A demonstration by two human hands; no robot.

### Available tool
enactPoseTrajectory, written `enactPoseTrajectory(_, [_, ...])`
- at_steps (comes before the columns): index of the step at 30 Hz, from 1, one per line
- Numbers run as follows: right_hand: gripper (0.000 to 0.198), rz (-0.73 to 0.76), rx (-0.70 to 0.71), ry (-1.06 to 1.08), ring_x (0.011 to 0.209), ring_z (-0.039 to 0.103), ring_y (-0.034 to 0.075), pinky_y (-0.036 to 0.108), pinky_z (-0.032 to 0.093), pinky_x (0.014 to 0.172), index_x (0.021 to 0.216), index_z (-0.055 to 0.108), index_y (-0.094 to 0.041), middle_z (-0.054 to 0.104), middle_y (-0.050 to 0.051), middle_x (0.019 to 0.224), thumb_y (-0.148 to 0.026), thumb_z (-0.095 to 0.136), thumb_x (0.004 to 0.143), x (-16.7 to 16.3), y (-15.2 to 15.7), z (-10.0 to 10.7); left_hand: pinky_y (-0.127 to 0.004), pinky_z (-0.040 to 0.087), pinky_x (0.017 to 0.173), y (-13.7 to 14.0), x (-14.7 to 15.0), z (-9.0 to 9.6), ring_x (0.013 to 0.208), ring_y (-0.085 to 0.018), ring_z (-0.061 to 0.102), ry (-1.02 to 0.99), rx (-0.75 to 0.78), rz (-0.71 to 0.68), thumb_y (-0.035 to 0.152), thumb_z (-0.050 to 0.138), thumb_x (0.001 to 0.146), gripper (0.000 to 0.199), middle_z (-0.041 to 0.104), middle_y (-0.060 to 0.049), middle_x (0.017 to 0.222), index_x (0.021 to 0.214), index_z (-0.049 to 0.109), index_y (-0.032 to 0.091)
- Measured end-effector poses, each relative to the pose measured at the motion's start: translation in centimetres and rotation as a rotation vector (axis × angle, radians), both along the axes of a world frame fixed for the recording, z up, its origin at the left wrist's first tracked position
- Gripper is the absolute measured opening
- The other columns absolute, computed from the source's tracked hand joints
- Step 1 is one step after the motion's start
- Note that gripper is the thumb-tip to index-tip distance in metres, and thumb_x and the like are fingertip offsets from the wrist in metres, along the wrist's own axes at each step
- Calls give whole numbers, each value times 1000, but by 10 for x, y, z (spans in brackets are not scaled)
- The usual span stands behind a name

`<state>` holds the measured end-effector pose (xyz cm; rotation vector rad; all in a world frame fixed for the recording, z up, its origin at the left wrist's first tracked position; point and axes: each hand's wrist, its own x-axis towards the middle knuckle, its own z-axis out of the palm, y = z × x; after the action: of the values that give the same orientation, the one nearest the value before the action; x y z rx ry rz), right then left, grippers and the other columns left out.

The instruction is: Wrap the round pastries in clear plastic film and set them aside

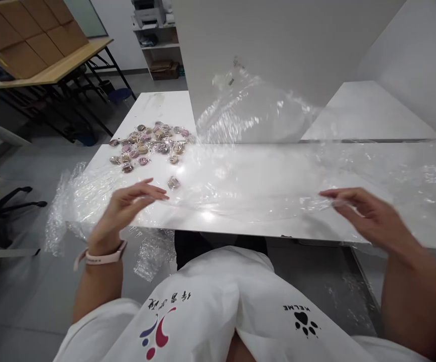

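A large sheet of clear plastic film (248, 206) spans the space between my two hands, close to the table's front edge. My left hand (131, 201), with a pale band on its wrist, pinches the film's edge between thumb and fingers. Over on the right, my right hand (368, 213) pinches the same edge, its fingertips pointing inward. One small wrapped piece (173, 183) lies just beyond my left fingertips. Farther back on the left is a spread of small individually wrapped pieces (142, 149), brown, tan and pinkish; what they are I cannot make out.
More crumpled clear plastic (410, 176) covers the right of the white table (157, 108), and some hangs off its left end. A white panel (263, 45) stands behind. Cardboard boxes (25, 37) sit on a wooden table at the far left. Plastic (152, 256) also hangs below the front edge.
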<state>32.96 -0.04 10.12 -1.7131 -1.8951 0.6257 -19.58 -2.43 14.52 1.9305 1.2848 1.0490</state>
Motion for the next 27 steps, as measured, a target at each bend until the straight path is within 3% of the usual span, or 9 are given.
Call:
enactPoseTrajectory(3, [40,59,-222,26,104,67,28,39,55,74,85,57,-28,69,6,122,-68,52,86,1,-7,-38,-53,28,121,1,6,-46,90,-19,72,179,-181,-75,38,59,93,18,77,1,93,93,74,29])
enactPoseTrajectory(6, [38,92,-355,-47,100,68,31,41,56,70,84,63,-32,71,7,117,-69,55,82,21,-6,-52,-54,29,119,-5,8,-68,85,-20,71,344,-348,-184,44,53,95,23,76,2,88,92,73,33])
enactPoseTrajectory(10, [42,26,-300,-219,72,69,31,45,53,59,109,67,-48,73,9,87,-71,63,74,45,-8,-24,-45,49,103,-18,5,-50,107,-26,68,435,-437,-335,48,65,86,29,74,-3,111,114,70,39])
enactPoseTrajectory(14, [39,-46,-5,-175,76,69,26,42,55,65,110,67,-44,73,6,94,-69,49,86,-4,4,-2,-40,50,104,-2,39,-33,124,-24,60,263,-348,-376,47,53,95,36,64,-2,134,130,61,40])
enactPoseTrajectory(17, [50,59,37,-29,115,63,27,43,55,91,130,58,-31,63,8,133,-60,38,95,-74,32,-35,-42,42,113,33,97,-63,138,-22,47,221,-222,-309,49,37,102,46,49,-3,151,145,45,35])
enactPoseTrajectory(19, [61,153,21,-157,141,41,31,51,41,110,147,44,-24,42,11,154,-58,31,97,-110,51,-74,-49,28,121,57,127,-94,150,-26,27,407,-207,-292,53,42,99,57,34,-5,160,151,37,30])
enactPoseTrajectory(21, [65,184,11,-323,150,23,31,55,27,118,152,37,-21,28,11,162,-57,25,99,-127,64,-111,-55,21,122,76,135,-121,151,-29,22,545,-222,-271,50,43,99,55,36,-6,160,149,40,27])
enactPoseTrajectory(23, [66,190,21,-433,152,15,28,54,20,121,154,34,-21,20,10,165,-56,18,100,-129,71,-135,-55,22,121,87,119,-134,148,-27,31,570,-180,-100,44,37,102,46,45,-7,154,144,46,26])
enactPoseTrajectory(27, [68,198,52,-476,153,13,26,54,17,122,156,30,-23,18,8,165,-58,12,100,-127,77,-146,-62,28,113,95,51,-133,144,-37,29,696,-135,527,31,50,96,43,42,-14,153,138,50,22])
